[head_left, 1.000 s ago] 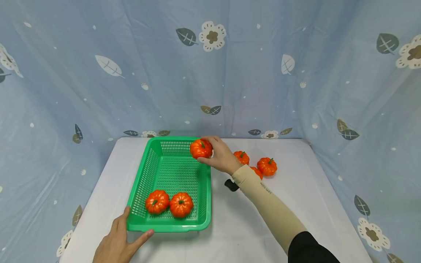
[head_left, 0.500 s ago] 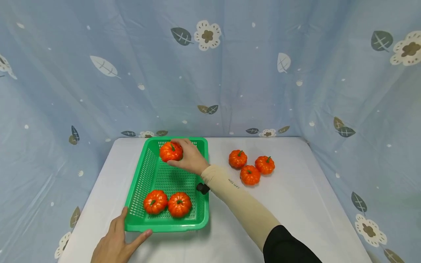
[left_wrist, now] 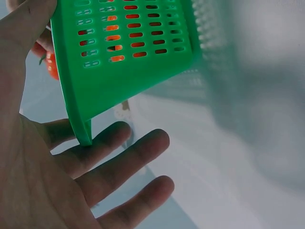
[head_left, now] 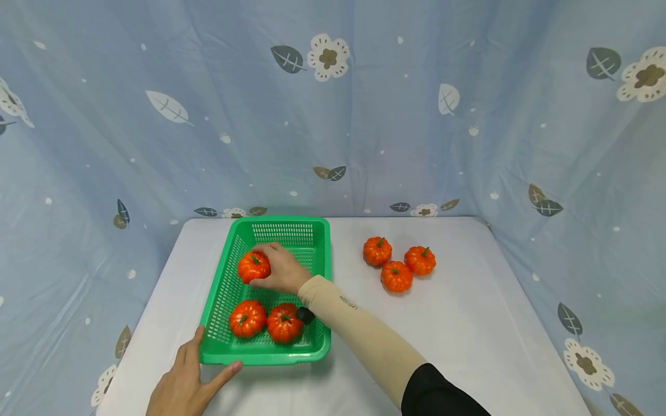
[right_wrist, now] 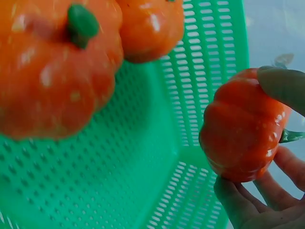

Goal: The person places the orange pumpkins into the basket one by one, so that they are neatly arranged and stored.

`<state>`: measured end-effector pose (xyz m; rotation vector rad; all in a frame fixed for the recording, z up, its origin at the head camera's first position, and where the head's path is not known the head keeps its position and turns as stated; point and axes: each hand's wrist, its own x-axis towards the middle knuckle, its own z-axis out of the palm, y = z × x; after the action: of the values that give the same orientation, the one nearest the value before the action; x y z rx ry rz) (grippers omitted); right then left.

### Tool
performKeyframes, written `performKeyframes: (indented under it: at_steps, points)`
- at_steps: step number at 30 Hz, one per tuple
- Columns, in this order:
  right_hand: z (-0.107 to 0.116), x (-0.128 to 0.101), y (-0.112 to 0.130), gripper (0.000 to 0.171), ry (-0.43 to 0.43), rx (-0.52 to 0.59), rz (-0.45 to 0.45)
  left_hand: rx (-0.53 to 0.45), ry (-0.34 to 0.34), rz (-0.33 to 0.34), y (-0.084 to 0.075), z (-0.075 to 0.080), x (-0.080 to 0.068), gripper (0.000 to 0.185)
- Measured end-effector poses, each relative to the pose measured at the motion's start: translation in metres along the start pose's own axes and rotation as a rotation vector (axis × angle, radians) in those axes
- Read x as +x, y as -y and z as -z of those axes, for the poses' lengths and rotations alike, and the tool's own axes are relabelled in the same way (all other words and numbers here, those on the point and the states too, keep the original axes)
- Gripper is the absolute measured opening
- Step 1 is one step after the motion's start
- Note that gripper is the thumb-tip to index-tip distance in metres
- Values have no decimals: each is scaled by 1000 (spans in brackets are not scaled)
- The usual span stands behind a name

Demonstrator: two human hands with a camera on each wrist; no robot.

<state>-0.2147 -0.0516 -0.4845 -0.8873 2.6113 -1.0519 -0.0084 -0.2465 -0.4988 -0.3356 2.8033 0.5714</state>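
Blue curtain (head_left: 395,133) behind, white table (head_left: 468,323), three pumpkins (head_left: 397,277) outside basket (head_left: 265,357)

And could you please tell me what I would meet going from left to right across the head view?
Left hand, held pumpkin, right hand, leftmost loose pumpkin, front loose pumpkin, rightmost loose pumpkin. The green basket and the two pumpkins lying in it overlap that stretch, so I left them out.

curtain (head_left: 385,133): softly, evenly lit from where i stand
pumpkins (head_left: 397,277): small white glints on top, light from above
table (head_left: 468,346): bright, soft shadow by the near rim of the basket (head_left: 265,358)
left wrist view: dimmer, left hand (left_wrist: 50,183) shaded, table blurred at right
right wrist view: nearest pumpkin (right_wrist: 52,81) out of focus
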Motion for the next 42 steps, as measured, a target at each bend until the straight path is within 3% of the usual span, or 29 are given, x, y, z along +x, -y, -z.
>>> performKeyframes:
  at_steps: [18, 29, 42]
  points:
    - [-37, -5, -8, 73, 80, -82, -72, -7, 3, -10, 0, 0, 0, 128]
    - [-41, -6, -17, 73, 80, -43, -93, -9, -25, -30, -1, -1, -2, 127]
    - [-47, -3, -17, 73, 108, -75, -106, -19, 2, -7, 0, 0, -3, 127]
